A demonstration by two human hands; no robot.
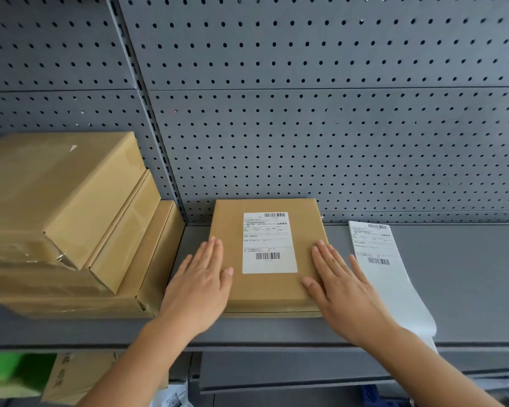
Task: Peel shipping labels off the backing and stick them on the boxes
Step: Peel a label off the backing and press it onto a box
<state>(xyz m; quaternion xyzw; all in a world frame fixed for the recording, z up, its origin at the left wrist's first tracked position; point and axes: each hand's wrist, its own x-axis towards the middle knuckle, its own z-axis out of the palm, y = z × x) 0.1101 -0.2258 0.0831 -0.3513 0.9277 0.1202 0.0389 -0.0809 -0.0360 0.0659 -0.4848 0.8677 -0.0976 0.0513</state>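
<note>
A flat brown cardboard box (276,289) lies on the grey shelf (467,289) in front of me. A white shipping label (269,243) with two barcodes is stuck flat on its top. My left hand (199,284) rests flat on the box's left edge, fingers together and extended. On the box's right edge lies my right hand (343,284), also flat. Neither hand holds anything. To the right, a strip of labels on white backing (385,268) lies on the shelf and hangs over its front edge.
A stack of several brown boxes (71,224) fills the shelf's left side, touching the flat box's left. A grey pegboard wall (306,113) stands behind. Below the shelf are a green item (15,374) and another carton (77,377).
</note>
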